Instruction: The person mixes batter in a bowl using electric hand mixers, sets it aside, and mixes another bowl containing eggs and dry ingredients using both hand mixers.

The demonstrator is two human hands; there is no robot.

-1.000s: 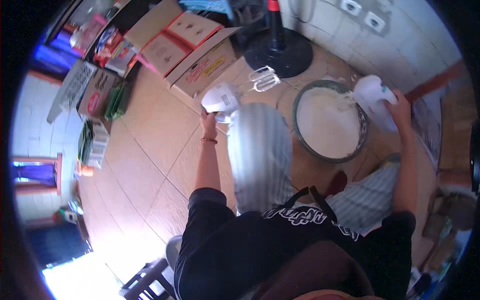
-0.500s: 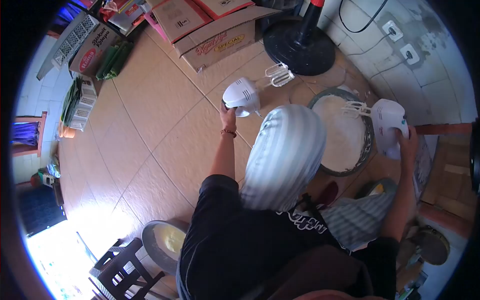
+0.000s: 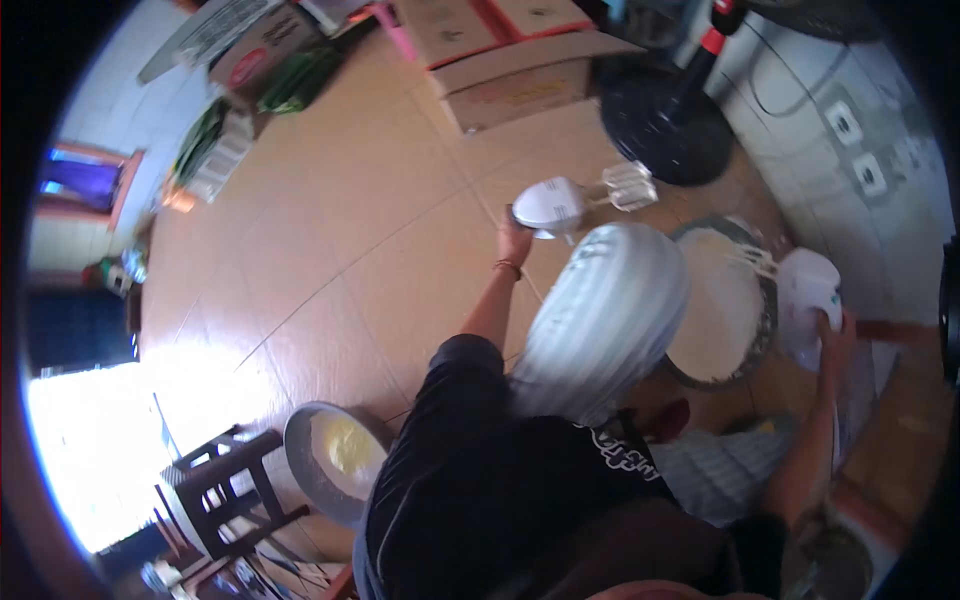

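Observation:
My left hand is wrapped round the rear of a white hand mixer. Its two beaters, coated with pale batter, point right, above the tiled floor. A second hand mixer, also white, is in my right hand. That one's beaters point left over the edge of a wide dark basin, clear of the surface as far as I can tell. Creamy white batter fills the basin. My striped trouser knee is between the left hand and the basin.
Left of my body is a grey bowl of pale powder and a yellow mass, beside a dark stool. Ahead are a cardboard box and a black round stand base. Wall sockets sit at the right.
The camera view has turned, so the surroundings appear shifted, mostly rightward at the top. Both hands still grip their mixers, in nearly the same pose. More of the grey bowl shows.

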